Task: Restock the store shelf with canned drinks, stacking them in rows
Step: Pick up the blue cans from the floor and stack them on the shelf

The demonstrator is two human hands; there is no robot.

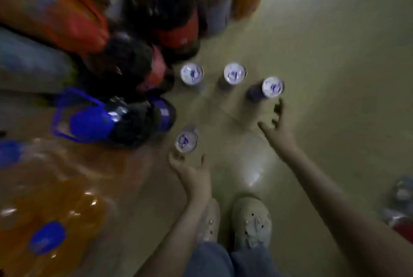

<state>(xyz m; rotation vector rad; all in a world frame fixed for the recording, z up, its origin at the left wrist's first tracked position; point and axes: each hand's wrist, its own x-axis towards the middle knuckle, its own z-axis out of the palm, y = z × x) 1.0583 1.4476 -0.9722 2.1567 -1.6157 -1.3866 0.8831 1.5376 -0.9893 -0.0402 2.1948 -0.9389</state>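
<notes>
- Head view: four canned drinks stand upright and apart from one another on the shop floor (312, 71), their pale lids with purple marks facing the camera. The frame is blurred and no brand can be read.
- The nearest can (186, 141) stands just beyond the left hand (193, 170), which hovers with fingers spread and holds nothing. Whether a fingertip touches the can cannot be told.
- The right hand (278, 129) is stretched out, fingers splayed and empty, just short of the right-hand can (273, 87).
- The middle can (234, 73) and the far-left can (191, 73) stand further off, the latter just beside dark cola bottles (176, 31) with red labels.
- Orange soft-drink bottles (55, 209) with blue caps fill the lower left, and the person's pale shoes (251, 221) show at the bottom edge. No shelf can be made out.
- Handling, as a judgement: the cans look sealed and full, so each is probably weighty for its size. The walls should be stiff but easy to dent if a can is dropped or squeezed hard, and the smooth metal may be slick.
- The likely best hold is fingers and thumb wrapped round the side wall at mid-height, or a claw grip over the lid's rim, one can per hand.
- The flat lids and bases should let the cans stack if each is set down squarely.
</notes>
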